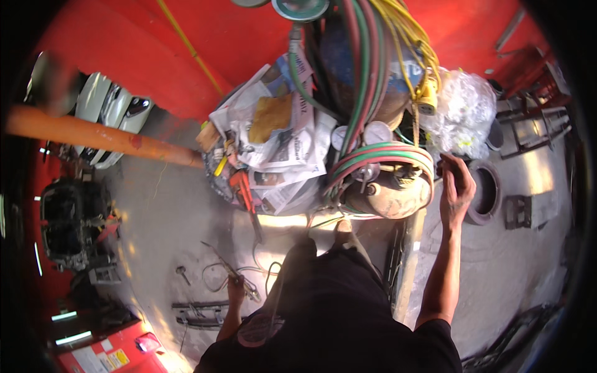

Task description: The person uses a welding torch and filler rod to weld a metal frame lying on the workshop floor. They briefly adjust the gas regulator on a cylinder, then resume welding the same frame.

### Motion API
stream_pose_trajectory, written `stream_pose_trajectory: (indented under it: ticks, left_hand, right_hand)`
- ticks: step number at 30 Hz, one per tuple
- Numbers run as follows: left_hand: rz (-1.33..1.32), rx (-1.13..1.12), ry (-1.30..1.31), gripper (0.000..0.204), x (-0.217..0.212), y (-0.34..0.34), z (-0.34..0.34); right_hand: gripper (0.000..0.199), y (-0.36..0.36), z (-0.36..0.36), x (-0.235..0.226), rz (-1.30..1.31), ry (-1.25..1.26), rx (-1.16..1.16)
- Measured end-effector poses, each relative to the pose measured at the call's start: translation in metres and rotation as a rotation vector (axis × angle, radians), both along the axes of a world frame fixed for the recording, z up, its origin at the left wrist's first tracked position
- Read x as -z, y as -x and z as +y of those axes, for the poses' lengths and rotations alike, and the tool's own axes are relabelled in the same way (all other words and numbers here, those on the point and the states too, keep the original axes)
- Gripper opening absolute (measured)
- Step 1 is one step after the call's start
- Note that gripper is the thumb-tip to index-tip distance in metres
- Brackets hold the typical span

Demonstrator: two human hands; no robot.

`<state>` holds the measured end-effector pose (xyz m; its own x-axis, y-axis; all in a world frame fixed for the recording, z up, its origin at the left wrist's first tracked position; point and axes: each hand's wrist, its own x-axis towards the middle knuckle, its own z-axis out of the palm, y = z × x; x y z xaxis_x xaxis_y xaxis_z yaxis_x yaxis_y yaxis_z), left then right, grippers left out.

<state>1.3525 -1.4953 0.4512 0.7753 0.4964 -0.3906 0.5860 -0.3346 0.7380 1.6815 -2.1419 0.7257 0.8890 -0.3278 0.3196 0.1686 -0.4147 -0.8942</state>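
Down at the lower left, my left hand [235, 290] is closed around a gas torch [219, 256] with a long thin tip and thin hoses trailing from its back end. My right hand [457, 184] is raised to the right of a worn gas cylinder [388, 200], fingers loosely bent and apart, with nothing visible in them. Red and green hoses [364, 81] hang from above and loop over the cylinder's top, around its valve and gauge. Whether my right fingertips touch the hose coil I cannot tell.
Newspaper sheets [292, 149] and an orange-handled tool [241, 186] lie on a pile left of the cylinder. Clear plastic wrap [463, 115], yellow cable [429, 53] and a tire [486, 193] are at the right. An orange pole [106, 138] crosses the left; a hammer [182, 274] lies on the floor.
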Motion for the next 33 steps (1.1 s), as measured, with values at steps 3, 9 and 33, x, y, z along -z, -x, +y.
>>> stream_pose_trajectory:
  ticks: [3, 9, 33]
  left_hand:
    - [-0.028, -0.040, -0.031, 0.033, -0.024, -0.017, -0.022]
    - [-0.058, -0.108, -0.023, 0.034, -0.076, -0.045, -0.051]
    - [-0.029, 0.127, 0.122, 0.052, 0.106, 0.022, 0.138]
  right_hand:
    - [0.017, 0.020, 0.066, -0.016, 0.141, 0.066, -0.374]
    - [0.047, 0.033, 0.244, 0.020, 0.117, 0.360, -0.964]
    - [0.064, 0.124, 0.278, -0.037, 0.407, -0.444, -0.450]
